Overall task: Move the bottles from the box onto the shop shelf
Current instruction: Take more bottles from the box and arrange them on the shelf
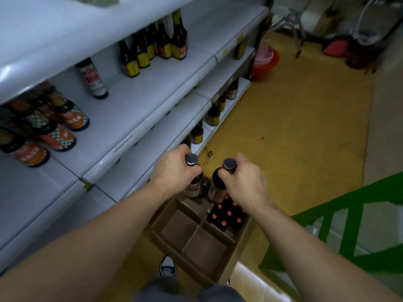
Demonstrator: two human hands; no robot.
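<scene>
While the left hand [174,168] and right hand [242,182] each have fingers curled round a neck, the left bottle [193,189] and right bottle [216,182] hang upright at the box's [235,258] 12 o'clock end. They are probably heavy, breakable glass, so grip under the cap. The shelf [135,110] is at 10 o'clock.

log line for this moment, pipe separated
left hand: grips dark glass bottle | right hand: grips second dark glass bottle | brown cardboard box: pink-capped bottles inside | white shelf: neither placed yet
</scene>
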